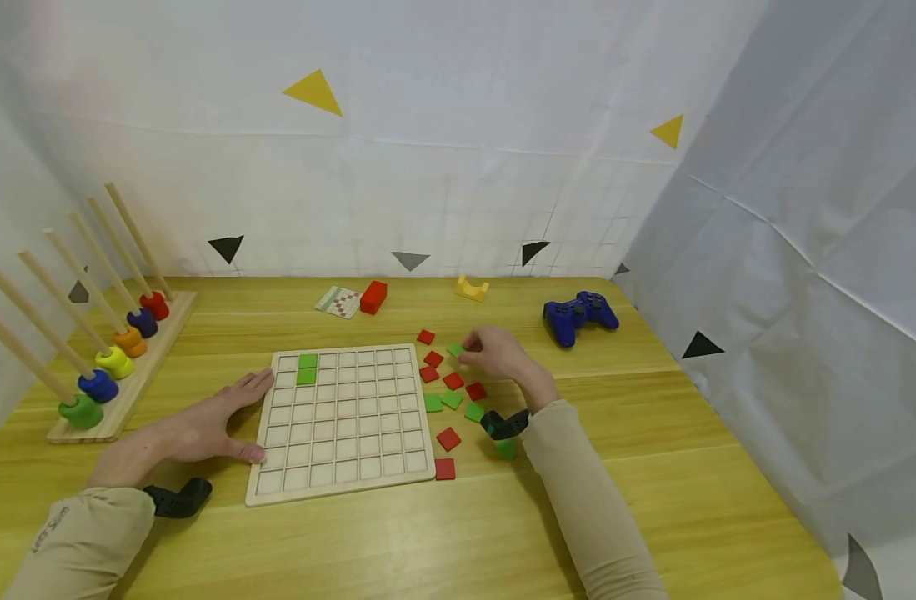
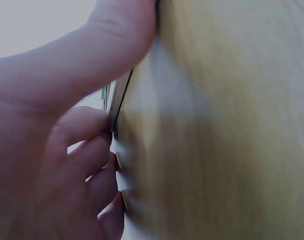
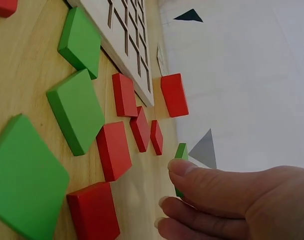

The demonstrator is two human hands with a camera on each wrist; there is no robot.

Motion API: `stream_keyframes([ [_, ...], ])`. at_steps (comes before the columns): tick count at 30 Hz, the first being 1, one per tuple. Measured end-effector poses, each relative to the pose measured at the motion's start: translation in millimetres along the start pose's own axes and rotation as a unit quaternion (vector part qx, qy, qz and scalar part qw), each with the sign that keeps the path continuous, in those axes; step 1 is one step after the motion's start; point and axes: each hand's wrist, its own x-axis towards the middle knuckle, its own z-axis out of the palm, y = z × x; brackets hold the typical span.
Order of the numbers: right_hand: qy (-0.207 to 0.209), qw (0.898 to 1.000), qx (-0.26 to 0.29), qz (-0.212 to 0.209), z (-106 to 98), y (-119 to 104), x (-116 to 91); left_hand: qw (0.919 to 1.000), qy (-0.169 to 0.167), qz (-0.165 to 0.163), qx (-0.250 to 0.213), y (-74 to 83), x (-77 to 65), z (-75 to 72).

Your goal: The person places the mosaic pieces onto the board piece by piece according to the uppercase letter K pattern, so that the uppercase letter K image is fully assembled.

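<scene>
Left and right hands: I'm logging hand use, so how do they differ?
The left hand is spread at the left edge of the grid board; the right hand is past its right side. The right pinches a green tile; the left holds none. Both wear a black wrist device.

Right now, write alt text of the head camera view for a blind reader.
A person's right hand pinches a green tile beside loose red tiles and green ones, while the left hand touches the left edge of a wooden grid board holding two green tiles. A peg stand with rings is at left, a blue game controller at right.
</scene>
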Motion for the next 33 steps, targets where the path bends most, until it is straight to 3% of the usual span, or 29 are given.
stream_keyframes([
  [16,0.006,0.998,0.007,-0.063,0.7,-24.7,-4.9,0.9999,-0.001,-0.004,0.012,-1.2,-0.2,-0.7],
  [26,-0.03,0.992,-0.006,-0.126,19.4,-85.7,0.3,0.9999,-0.005,-0.01,0.007,-0.6,-0.4,-0.8],
  [33,-0.057,0.986,0.011,-0.157,35.3,-116.6,10.5,0.9999,-0.006,-0.01,0.009,-0.8,0.7,-0.7],
])
